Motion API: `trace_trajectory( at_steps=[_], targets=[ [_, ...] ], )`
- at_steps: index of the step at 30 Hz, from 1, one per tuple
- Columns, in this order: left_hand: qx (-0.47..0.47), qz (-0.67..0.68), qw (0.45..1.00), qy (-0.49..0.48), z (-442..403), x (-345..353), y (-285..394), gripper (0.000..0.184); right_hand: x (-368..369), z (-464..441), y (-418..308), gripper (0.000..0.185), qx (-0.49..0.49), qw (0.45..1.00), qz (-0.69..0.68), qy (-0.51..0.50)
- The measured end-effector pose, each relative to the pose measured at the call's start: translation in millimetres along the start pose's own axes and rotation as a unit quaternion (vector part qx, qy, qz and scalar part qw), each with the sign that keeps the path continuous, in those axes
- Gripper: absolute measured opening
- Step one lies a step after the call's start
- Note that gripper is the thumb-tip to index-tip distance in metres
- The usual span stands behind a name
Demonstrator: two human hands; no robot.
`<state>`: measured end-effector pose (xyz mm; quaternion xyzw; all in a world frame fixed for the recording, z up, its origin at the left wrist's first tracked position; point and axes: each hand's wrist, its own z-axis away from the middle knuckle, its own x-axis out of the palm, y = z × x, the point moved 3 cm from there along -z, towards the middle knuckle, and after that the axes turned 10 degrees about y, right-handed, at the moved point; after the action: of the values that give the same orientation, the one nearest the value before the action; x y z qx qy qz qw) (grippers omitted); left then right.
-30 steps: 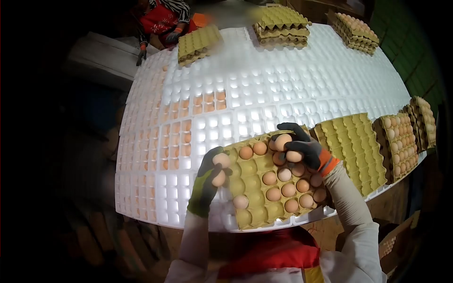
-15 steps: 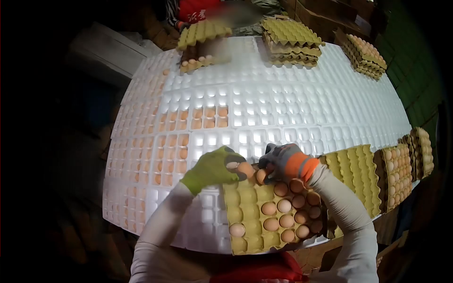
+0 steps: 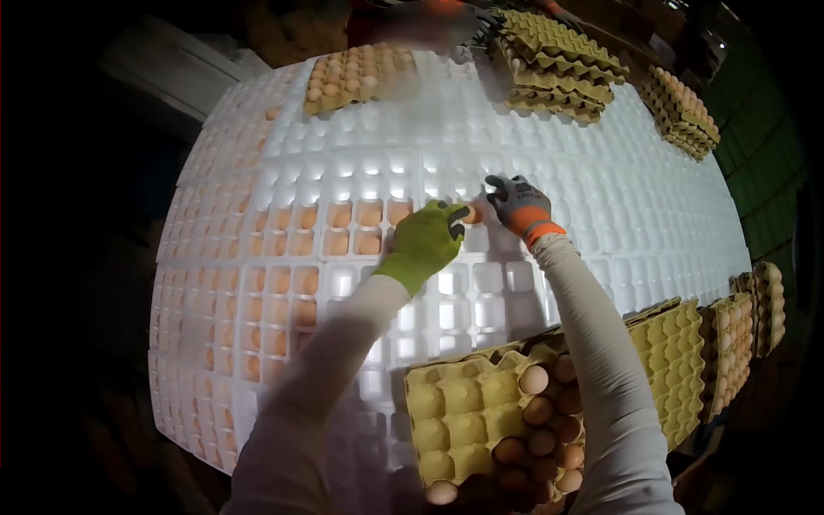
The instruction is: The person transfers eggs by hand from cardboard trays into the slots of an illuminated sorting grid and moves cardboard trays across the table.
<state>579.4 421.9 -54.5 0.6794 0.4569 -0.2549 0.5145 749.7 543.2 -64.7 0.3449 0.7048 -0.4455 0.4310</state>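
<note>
Left hand (image 3: 427,239), grip unclear, by 1 egg (image 3: 473,215); right hand (image 3: 521,209), fingers apart; both now off pulp tray (image 3: 464,396).

Camera looking forward and down from the wearer's head, facing twelve o'clock across white trays (image 3: 631,206), yellow egg tray (image 3: 442,403) lying nearest toward five o'clock

Brown egg (image 3: 472,215) — rounded (partly covered) — at white tray (image 3: 438,182) cell; yellowish pulp tray (image 3: 463,398), part-filled, nearer wearer.
</note>
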Motion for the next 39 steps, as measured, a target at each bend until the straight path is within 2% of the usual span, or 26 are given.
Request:
trace_trajectory(
  at_steps=[3, 6, 7, 8, 10, 11, 12, 13, 14, 15, 16, 17, 18, 19, 20, 22, 24, 25, 28, 30, 32, 33, 36, 37, 38, 39],
  targets=[
    [0.029, -0.048, 0.997, -0.057, 4, 15, -6, 0.026, -13, 7, -6, 0.035, -0.016, 0.997, 0.070, -0.034],
    [0.028, 0.072, 0.997, 0.020, 3, 14, -4, 0.035, -37, 18, -16, 0.037, 0.011, 0.997, -0.073, 0.023],
    [-0.016, 0.143, 0.989, 0.042, -1, 11, 5, 0.043, -18, 25, -7, 0.039, -0.062, 0.992, -0.077, 0.084],
    [0.029, 0.124, 0.989, 0.070, -1, 18, 11, 0.046, 9, 32, 3, 0.043, -0.113, 0.987, -0.039, 0.106],
    [0.121, 0.089, 0.979, 0.136, -1, 42, 19, 0.052, 31, 41, 4, 0.048, -0.109, 0.988, 0.103, 0.034],
    [0.066, 0.065, 0.996, -0.006, 3, 57, 20, 0.058, 49, 36, 23, 0.043, -0.100, 0.985, 0.051, 0.132],
    [0.107, 0.024, 0.994, 0.028, 6, 65, 18, 0.060, 35, 30, 32, 0.041, 0.007, 0.988, -0.150, 0.036],
    [0.148, -0.018, 0.987, 0.055, 12, 74, 10, 0.061, 9, 21, 33, 0.038, 0.121, 0.929, -0.344, -0.063],
    [0.193, -0.055, 0.977, 0.074, 22, 80, 6, 0.062, -16, 20, 31, 0.036, 0.239, 0.807, -0.517, -0.153],
    [0.135, 0.017, 0.990, 0.049, 21, 73, 3, 0.064, -42, 20, 30, 0.032, 0.199, 0.793, -0.560, -0.136],
    [0.092, 0.149, 0.983, 0.048, 18, 52, 4, 0.053, -68, 37, 32, 0.029, 0.168, 0.776, -0.597, -0.118],
    [0.098, 0.119, 0.985, 0.081, 20, 25, 11, 0.051, -103, 66, 29, 0.030, 0.133, 0.808, -0.564, -0.111],
    [0.020, 0.267, 0.963, 0.022, 23, -2, 22, 0.051, -134, 82, 23, 0.030, 0.082, 0.838, -0.529, -0.102],
    [0.032, 0.269, 0.962, 0.035, 33, -13, 26, 0.049, -154, 107, 26, 0.030, 0.068, 0.830, -0.538, -0.130],
    [0.042, 0.296, 0.954, -0.018, 45, -26, 43, 0.048, -174, 135, 31, 0.030, 0.043, 0.821, -0.547, -0.156],
    [0.081, 0.300, 0.946, -0.091, 87, -65, 87, 0.045, -193, 190, 46, 0.038, 0.073, 0.866, -0.460, -0.185],
    [0.169, 0.214, 0.957, -0.097, 126, -96, 134, 0.041, -214, 229, 58, 0.046, -0.074, 0.968, -0.186, -0.152],
    [0.166, 0.211, 0.958, -0.099, 144, -99, 148, 0.040, -219, 243, 56, 0.046, -0.036, 0.967, -0.170, -0.189],
    [0.121, 0.205, 0.965, -0.108, 191, -107, 177, 0.037, -218, 267, 19, 0.042, -0.251, 0.951, 0.108, -0.147],
    [0.096, 0.185, 0.973, -0.101, 211, -107, 185, 0.036, -205, 270, 24, 0.040, -0.255, 0.952, 0.083, -0.145],
    [0.122, 0.141, 0.980, -0.072, 214, -98, 191, 0.038, -210, 264, 26, 0.040, -0.260, 0.953, 0.031, -0.153],
    [0.127, 0.123, 0.982, -0.063, 210, -93, 197, 0.038, -222, 257, 29, 0.046, -0.189, 0.958, -0.034, -0.213],
    [0.113, 0.065, 0.986, -0.100, 197, -74, 208, 0.039, -243, 253, 70, 0.041, -0.039, 0.938, -0.323, -0.124],
    [0.098, 0.058, 0.988, -0.106, 197, -70, 210, 0.037, -247, 249, 70, 0.046, 0.039, 0.879, -0.460, -0.120],
    [0.082, 0.050, 0.988, -0.118, 200, -67, 212, 0.034, -252, 248, 73, 0.052, 0.185, 0.741, -0.617, -0.190],
    [0.070, 0.040, 0.988, -0.133, 204, -65, 214, 0.032, -241, 231, 76, 0.052, 0.115, 0.846, -0.496, -0.162]
  ],
)
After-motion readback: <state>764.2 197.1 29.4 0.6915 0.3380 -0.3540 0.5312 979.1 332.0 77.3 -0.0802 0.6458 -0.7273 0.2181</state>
